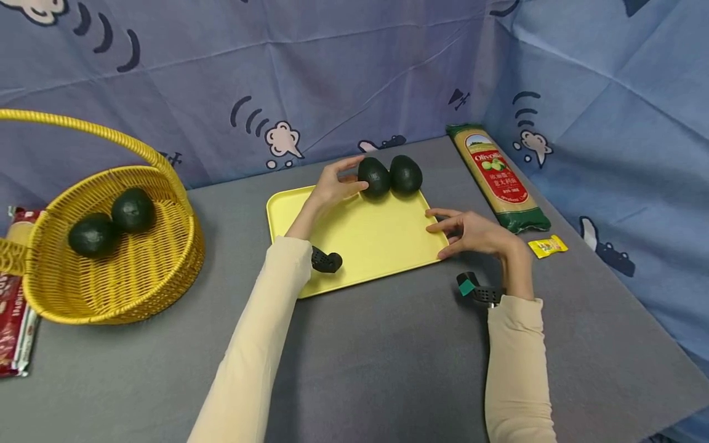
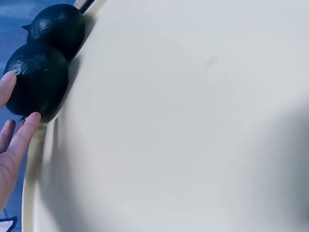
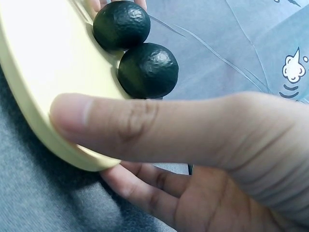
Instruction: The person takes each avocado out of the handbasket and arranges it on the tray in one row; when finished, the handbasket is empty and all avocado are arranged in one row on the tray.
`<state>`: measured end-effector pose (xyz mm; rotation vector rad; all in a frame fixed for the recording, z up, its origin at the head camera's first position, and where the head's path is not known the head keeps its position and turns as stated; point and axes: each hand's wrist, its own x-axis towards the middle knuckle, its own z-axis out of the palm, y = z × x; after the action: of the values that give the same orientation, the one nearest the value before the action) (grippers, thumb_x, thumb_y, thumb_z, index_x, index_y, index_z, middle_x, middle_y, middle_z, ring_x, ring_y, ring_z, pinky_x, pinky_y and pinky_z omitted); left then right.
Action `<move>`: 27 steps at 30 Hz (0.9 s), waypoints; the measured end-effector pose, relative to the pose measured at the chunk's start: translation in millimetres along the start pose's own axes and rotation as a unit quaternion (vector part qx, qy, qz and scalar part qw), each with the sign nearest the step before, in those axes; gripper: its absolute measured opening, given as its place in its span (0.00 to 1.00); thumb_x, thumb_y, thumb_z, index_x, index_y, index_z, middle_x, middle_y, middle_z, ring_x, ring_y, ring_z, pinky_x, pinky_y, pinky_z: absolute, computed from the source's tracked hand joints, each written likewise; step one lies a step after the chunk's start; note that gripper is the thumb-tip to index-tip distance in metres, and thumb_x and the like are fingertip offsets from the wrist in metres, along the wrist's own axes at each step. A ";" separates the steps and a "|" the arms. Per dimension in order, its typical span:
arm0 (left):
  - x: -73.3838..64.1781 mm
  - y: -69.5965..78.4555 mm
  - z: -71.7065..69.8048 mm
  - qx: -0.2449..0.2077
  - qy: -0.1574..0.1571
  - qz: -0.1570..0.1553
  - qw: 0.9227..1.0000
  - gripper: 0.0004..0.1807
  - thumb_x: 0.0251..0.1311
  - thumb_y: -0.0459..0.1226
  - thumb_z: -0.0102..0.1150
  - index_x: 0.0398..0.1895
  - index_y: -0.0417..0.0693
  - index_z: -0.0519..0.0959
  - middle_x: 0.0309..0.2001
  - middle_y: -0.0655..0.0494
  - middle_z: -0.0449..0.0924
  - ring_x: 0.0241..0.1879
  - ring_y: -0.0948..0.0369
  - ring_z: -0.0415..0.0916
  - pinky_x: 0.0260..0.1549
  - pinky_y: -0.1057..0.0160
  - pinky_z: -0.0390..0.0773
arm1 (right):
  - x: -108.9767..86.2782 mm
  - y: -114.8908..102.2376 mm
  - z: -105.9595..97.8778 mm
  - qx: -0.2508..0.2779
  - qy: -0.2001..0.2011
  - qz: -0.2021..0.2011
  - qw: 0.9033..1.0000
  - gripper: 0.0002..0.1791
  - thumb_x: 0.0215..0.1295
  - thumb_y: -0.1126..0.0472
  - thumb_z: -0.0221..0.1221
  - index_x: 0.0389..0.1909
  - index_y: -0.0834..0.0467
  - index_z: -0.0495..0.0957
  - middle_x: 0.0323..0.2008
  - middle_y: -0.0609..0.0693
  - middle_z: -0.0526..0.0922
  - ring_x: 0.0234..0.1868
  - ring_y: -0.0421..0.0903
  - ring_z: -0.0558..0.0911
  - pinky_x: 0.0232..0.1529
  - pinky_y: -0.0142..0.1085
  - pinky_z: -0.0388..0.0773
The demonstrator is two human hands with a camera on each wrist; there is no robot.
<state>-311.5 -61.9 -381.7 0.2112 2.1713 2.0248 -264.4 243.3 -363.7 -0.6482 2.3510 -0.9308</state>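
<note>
Two dark green avocados sit side by side at the far right part of a yellow tray [image 1: 382, 240]. My left hand [image 1: 335, 184] holds the left avocado [image 1: 374, 178], thumb on its near side and fingers on its far side. The other avocado [image 1: 406, 175] touches it on the right. At the tray's right end, my right hand [image 1: 471, 232] grips the rim. The right wrist view shows the thumb [image 3: 72, 116] over the rim and fingers [image 3: 140, 186] below it. The left wrist view shows fingertips at the avocado [image 2: 38, 79]; part of that hand is out of frame.
On the left stands a yellow wicker basket [image 1: 157, 300] with a tall handle, holding two avocados [image 1: 133, 210]. A red package [image 1: 12, 320] lies partly behind it. To the right lie a spaghetti bag [image 1: 498, 175] and a small yellow packet [image 1: 548, 246]. Patterned blue cloth [image 1: 343, 74] hangs behind.
</note>
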 end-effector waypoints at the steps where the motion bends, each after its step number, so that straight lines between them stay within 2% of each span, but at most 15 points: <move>1: -2.4 1.9 -2.7 -0.005 0.006 0.001 1.000 0.32 0.60 0.26 0.61 0.69 0.44 0.67 0.69 0.47 0.61 0.66 0.47 0.63 0.55 0.55 0.75 | 1.2 -1.2 -0.2 -0.001 0.000 -0.002 1.000 0.30 0.53 0.64 0.70 0.58 0.67 0.75 0.71 0.59 0.58 0.62 0.56 0.67 0.54 0.46 0.75; 5: -13.1 11.6 -12.0 -0.044 0.049 -0.015 0.998 0.29 0.60 0.26 0.60 0.67 0.42 0.69 0.67 0.46 0.64 0.64 0.47 0.65 0.54 0.55 0.76 | 4.4 -5.2 -0.6 -0.012 -0.002 -0.009 1.000 0.30 0.53 0.64 0.71 0.58 0.68 0.75 0.71 0.59 0.58 0.62 0.57 0.67 0.55 0.49 0.74; 10: -36.5 29.1 -17.2 -0.089 0.099 -0.029 0.991 0.27 0.60 0.25 0.61 0.64 0.41 0.72 0.64 0.47 0.69 0.58 0.51 0.73 0.53 0.55 0.77 | 3.7 -4.8 0.1 -0.022 -0.002 -0.018 1.000 0.31 0.53 0.63 0.71 0.58 0.67 0.75 0.71 0.60 0.59 0.62 0.58 0.68 0.58 0.52 0.71; 14: -66.0 41.4 -21.2 -0.100 0.109 -0.019 0.989 0.25 0.60 0.25 0.61 0.62 0.38 0.73 0.61 0.45 0.72 0.55 0.50 0.75 0.51 0.55 0.78 | 2.4 -1.4 1.9 -0.031 -0.002 -0.028 0.999 0.31 0.53 0.62 0.71 0.58 0.67 0.75 0.70 0.61 0.59 0.64 0.60 0.66 0.59 0.54 0.69; 19: -109.4 56.4 -33.8 -0.090 0.104 -0.022 0.990 0.25 0.60 0.26 0.60 0.62 0.38 0.73 0.59 0.44 0.72 0.54 0.50 0.76 0.50 0.56 0.79 | -0.5 0.4 2.6 -0.028 0.002 -0.030 0.999 0.31 0.53 0.62 0.71 0.58 0.67 0.76 0.70 0.60 0.60 0.63 0.60 0.67 0.59 0.55 0.70; 23: -142.9 65.1 -53.8 -0.082 0.104 -0.028 0.991 0.26 0.61 0.26 0.60 0.64 0.37 0.71 0.61 0.45 0.71 0.54 0.52 0.76 0.50 0.57 0.79 | -1.8 2.0 2.0 -0.023 0.002 -0.027 0.999 0.32 0.53 0.61 0.71 0.58 0.67 0.75 0.70 0.60 0.59 0.62 0.60 0.69 0.59 0.55 0.69; 27: -177.4 71.4 -80.8 -0.068 0.109 -0.026 0.991 0.27 0.62 0.26 0.59 0.65 0.35 0.68 0.61 0.45 0.70 0.53 0.57 0.76 0.51 0.58 0.78 | -0.6 3.7 1.0 -0.020 -0.002 -0.026 0.999 0.32 0.53 0.61 0.71 0.59 0.67 0.75 0.71 0.61 0.58 0.64 0.61 0.66 0.61 0.57 0.67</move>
<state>-156.3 -173.7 -300.8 -0.0883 2.1188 2.2491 -264.3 245.6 -366.8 -0.7291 2.3661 -0.9056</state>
